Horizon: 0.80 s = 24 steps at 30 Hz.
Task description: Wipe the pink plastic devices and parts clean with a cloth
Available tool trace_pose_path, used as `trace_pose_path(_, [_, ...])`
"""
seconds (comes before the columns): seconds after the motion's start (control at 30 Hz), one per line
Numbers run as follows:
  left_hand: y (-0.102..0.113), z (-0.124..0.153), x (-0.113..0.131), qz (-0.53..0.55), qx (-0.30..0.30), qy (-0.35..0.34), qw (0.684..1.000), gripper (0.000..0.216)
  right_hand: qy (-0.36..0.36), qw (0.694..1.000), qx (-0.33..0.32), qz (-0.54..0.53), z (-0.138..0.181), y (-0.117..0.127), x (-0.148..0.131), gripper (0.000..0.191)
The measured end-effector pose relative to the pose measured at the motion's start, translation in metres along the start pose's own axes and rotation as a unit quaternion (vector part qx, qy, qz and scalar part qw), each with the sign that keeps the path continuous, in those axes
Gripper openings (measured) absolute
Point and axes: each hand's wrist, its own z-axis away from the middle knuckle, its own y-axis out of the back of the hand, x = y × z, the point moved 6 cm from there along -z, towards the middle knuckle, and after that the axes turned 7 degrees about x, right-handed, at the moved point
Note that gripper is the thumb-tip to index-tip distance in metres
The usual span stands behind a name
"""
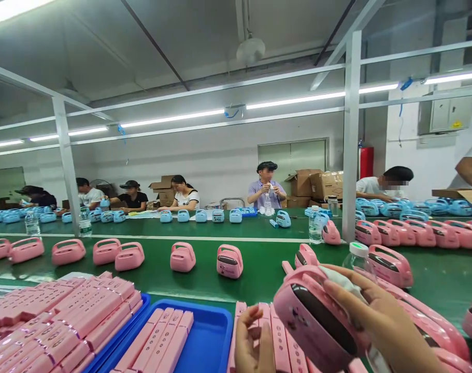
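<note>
Head view: right hand (379, 326) gripping glossy pink plastic handled case (317, 316) with white cloth (346, 282), mid-wipe above green counter (204, 274); left hand (253, 344) curled, empty; finished cases lining up beyond.

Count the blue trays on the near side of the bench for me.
2. One blue tray sits front and centre, holding a few pink bars. A second tray lies left of it, mostly buried under stacked pink bars. More may be hidden beneath the piles.
</note>
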Motion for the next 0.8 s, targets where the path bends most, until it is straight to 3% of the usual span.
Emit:
trace_pose_path(0.07, [-0.009, -0.021, 0.026, -0.030, 0.008, -0.068, 0.997, 0.026, 0.014, 1.000, 0.005, 0.013, -0.027, -0.010, 0.000, 0.056])
trace_pose_path(0.13, [-0.029, -0.045, 0.057, -0.102, -0.037, -0.145, 0.983, 0.025, 0.026, 1.000, -0.004, 0.014, -0.052, -0.027, 0.002, 0.047])
trace_pose_path(0.23, [-0.062, -0.091, 0.083, -0.294, -0.078, -0.248, 0.920, 0.028, 0.037, 0.999, -0.032, 0.026, -0.086, -0.061, 0.008, 0.031])
trace_pose_path(0.3, [-0.078, -0.129, 0.077, -0.393, -0.109, -0.274, 0.871, 0.038, 0.035, 0.997, -0.045, 0.044, -0.109, -0.084, 0.018, 0.021])
trace_pose_path(0.37, [-0.087, -0.166, 0.055, -0.475, -0.163, -0.286, 0.816, 0.048, 0.036, 0.996, -0.050, 0.071, -0.132, -0.106, 0.033, 0.015])
trace_pose_path(0.5, [-0.088, -0.217, 0.001, -0.614, -0.266, -0.303, 0.679, 0.064, 0.038, 0.990, -0.053, 0.124, -0.173, -0.145, 0.066, 0.026])
trace_pose_path(0.63, [-0.090, -0.237, -0.019, -0.676, -0.285, -0.347, 0.585, 0.045, 0.059, 0.986, -0.053, 0.147, -0.203, -0.179, 0.082, 0.024])
trace_pose_path(0.7, [-0.092, -0.239, -0.016, -0.700, -0.275, -0.364, 0.549, 0.028, 0.057, 0.985, -0.061, 0.149, -0.212, -0.194, 0.088, 0.022])
trace_pose_path(0.8, [-0.090, -0.234, 0.005, -0.722, -0.270, -0.372, 0.518, 0.025, 0.036, 0.984, -0.079, 0.153, -0.218, -0.214, 0.105, 0.022])
